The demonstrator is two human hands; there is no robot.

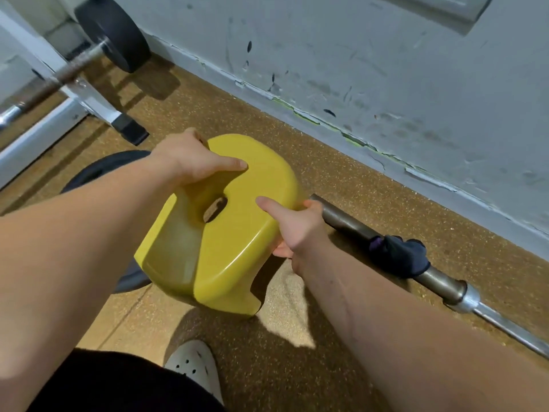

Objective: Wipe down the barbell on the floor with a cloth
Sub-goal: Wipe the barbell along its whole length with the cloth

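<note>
The barbell (439, 282) lies on the speckled floor along the wall, running from centre to lower right. A dark cloth (398, 255) is draped over its sleeve. I hold a yellow plastic stool (237, 239) above the floor in front of the barbell's end. My left hand (190, 157) grips the stool's far left edge, thumb on its top. My right hand (297, 230) grips the right edge, thumb on top, fingers curled under the rim. Neither hand touches the cloth or the barbell.
A black weight plate (98, 171) lies on the floor under the stool's left side. A white rack (89, 105) with a loaded bar and a black plate (114, 31) stands at upper left. My white shoe (196, 367) is at the bottom. A grey scuffed wall (356, 69) runs behind.
</note>
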